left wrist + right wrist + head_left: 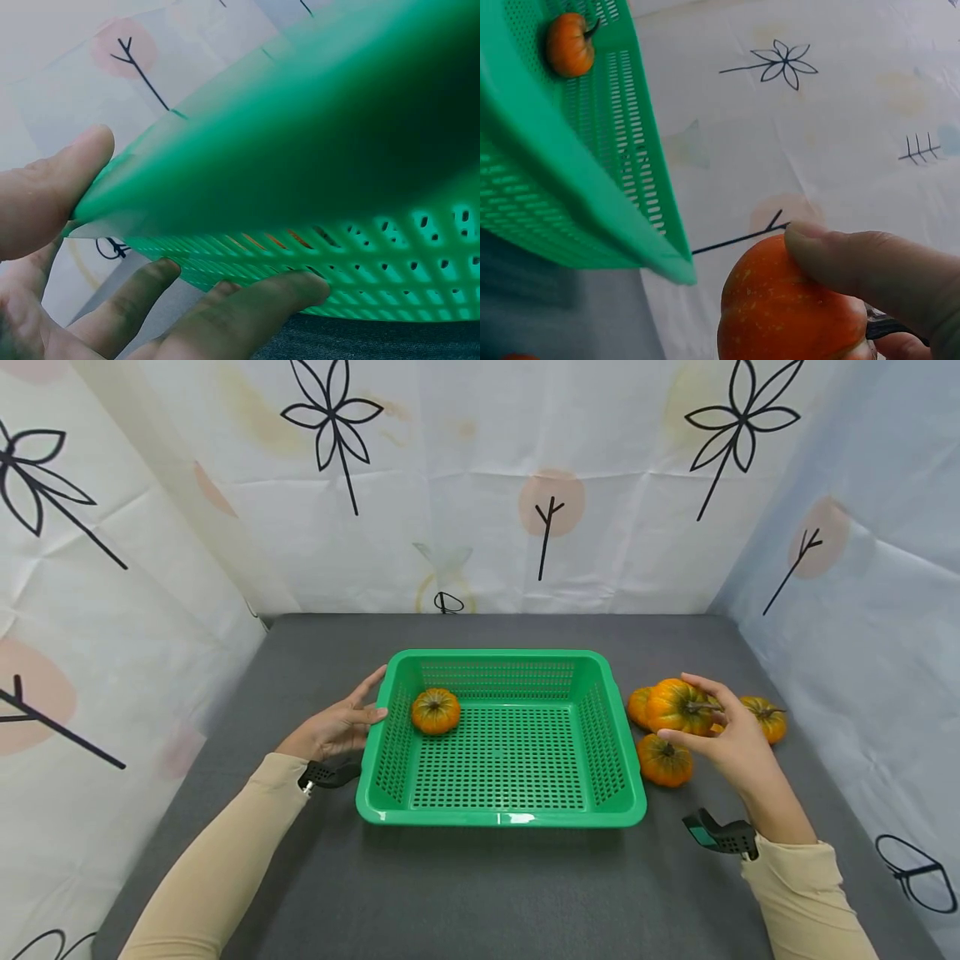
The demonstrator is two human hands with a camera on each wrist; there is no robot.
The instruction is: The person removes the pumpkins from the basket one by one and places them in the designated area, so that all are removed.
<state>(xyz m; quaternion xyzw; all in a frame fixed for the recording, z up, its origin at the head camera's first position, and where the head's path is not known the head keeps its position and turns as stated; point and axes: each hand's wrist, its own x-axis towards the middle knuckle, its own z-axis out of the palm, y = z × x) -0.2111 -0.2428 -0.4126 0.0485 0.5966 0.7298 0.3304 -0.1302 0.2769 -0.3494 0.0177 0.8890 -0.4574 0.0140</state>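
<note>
A green plastic basket (498, 819) with slotted walls stands on the grey table, one small orange pumpkin (436, 711) inside at its left end. My left hand (339, 727) grips the basket's left rim; in the left wrist view the thumb (86, 161) lies on the rim and the fingers touch the slotted outer wall. Right of the basket, my right hand (723, 739) holds another small pumpkin (678, 707) between thumb and fingers, its dark stem toward the palm. The right wrist view shows this pumpkin (787, 307) outside the basket wall, apart from it.
Beside the basket's right wall lie more small pumpkins: one in front (664, 762), one partly hidden behind the held one (638, 707), and one beyond my right hand (767, 720). Patterned white cloth (480, 485) hangs around the back and sides of the table (495, 893).
</note>
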